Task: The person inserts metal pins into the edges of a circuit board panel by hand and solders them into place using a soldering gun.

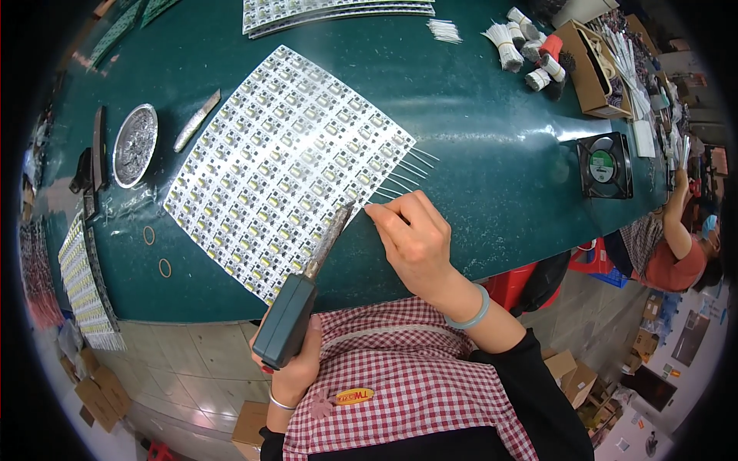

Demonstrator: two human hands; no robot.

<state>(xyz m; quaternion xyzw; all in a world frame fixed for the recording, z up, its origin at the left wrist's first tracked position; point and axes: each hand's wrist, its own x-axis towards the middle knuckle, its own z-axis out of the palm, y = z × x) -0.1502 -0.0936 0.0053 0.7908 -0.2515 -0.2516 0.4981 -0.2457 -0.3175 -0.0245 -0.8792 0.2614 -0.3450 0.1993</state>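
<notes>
A white circuit board panel (284, 165) with rows of small yellowish LED components lies at a slant on the green table. My left hand (296, 365) is wrapped around the dark green handle of a soldering gun (286, 319). Its dirty metal tip rests close to the panel's right-hand edge. At that same edge, my right hand (415, 238) is closed in a pinch on a thin white wire, mostly hidden by the fingertips. Several thin white wires (411, 167) stick out from the panel edge just beyond my right hand.
A foil-like dish (136, 146) and a grey solder-stained stick (197, 121) lie left of the panel. Stacked panels (338, 11) sit at the far edge. Wire bundles (503, 46), a cardboard box (588, 69) and a small fan (605, 165) are to the right. Another person (680, 257) works at far right.
</notes>
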